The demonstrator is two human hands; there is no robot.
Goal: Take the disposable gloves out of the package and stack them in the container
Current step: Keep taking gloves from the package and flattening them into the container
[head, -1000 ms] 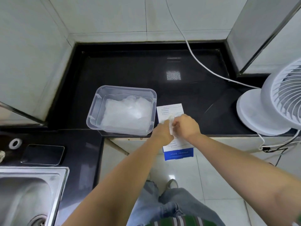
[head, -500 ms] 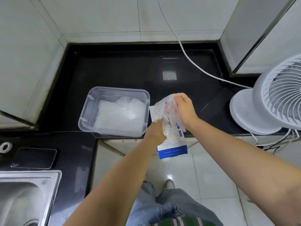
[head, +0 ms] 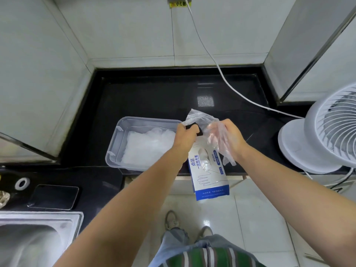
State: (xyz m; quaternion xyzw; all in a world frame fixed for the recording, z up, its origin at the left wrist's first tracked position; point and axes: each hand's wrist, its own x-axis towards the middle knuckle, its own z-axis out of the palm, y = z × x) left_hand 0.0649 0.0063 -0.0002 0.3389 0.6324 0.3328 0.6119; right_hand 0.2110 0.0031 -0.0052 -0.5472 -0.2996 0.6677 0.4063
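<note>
Holding one clear glove (head: 200, 117) up between both hands, above the black counter (head: 154, 97) and just right of the container (head: 119, 143). My left hand (head: 185, 135) pinches one edge of the film with curled fingers. My right hand (head: 229, 137) grips the other end, and the plastic drapes over its fingers so I can see them through it. The package (head: 208, 176) lies below my hands at the counter's front edge, its blue end sticking out over the floor. Inside the container sits a loose white pile of gloves (head: 148, 147).

This thing weighs next to nothing — thin, floppy, slick film that crumples and clings to skin, I'd judge. No use grabbing the middle; it would just bunch. The best hold is at the edges, cuff in one hand and fingertips in the other, pulled lightly taut so it goes down flat. A fan (head: 317, 139) stands near on the right — a draught could lift the film, so I'd lay it low onto the pile.
</note>
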